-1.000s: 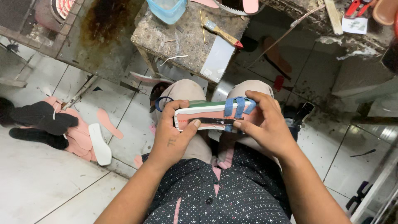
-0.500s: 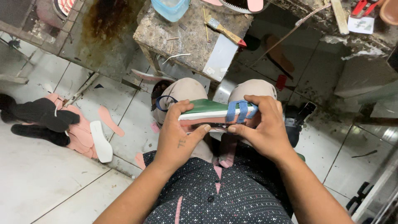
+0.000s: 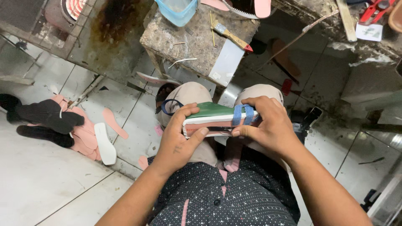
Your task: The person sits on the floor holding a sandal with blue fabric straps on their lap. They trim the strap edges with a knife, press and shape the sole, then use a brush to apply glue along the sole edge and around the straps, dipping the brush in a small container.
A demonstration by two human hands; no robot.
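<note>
My left hand (image 3: 178, 140) pinches the near-left end of the green-topped sandal (image 3: 215, 119) over my lap, thumb pressed on the pink sole edge. My right hand (image 3: 268, 125) clamps the right end by the blue strap (image 3: 243, 114). Looks like sole-bonding press; next needs even squeeze along the seam.

The sandal (image 3: 217, 119) has a green top, white and pink layers at its edge, and blue straps (image 3: 243, 114). The shirt (image 3: 234, 196) is dark with small white dots and pink trim. The tub (image 3: 178, 9) is light blue. Pink and white soles (image 3: 94, 138) lie on pale floor tiles (image 3: 37, 184).
</note>
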